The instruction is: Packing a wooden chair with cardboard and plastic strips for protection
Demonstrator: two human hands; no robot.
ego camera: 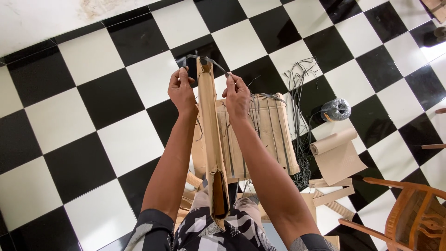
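A long, narrow brown cardboard box [210,139] stands on end between my arms, its open lower end over my lap. A thin dark strap [206,59] runs across its top end. My left hand [182,92] pinches the strap on the left of the box top. On the right side my right hand [237,96] grips the strap's other part. Both hands are held at the box's upper end, a little apart from each other.
A flat stack of cardboard with dark straps [265,135] lies on the black-and-white tiled floor [93,121]. Loose dark straps [299,93], a strap roll [335,109], a brown paper roll [337,151] and cardboard scraps [332,195] lie right. A wooden chair [413,214] stands lower right.
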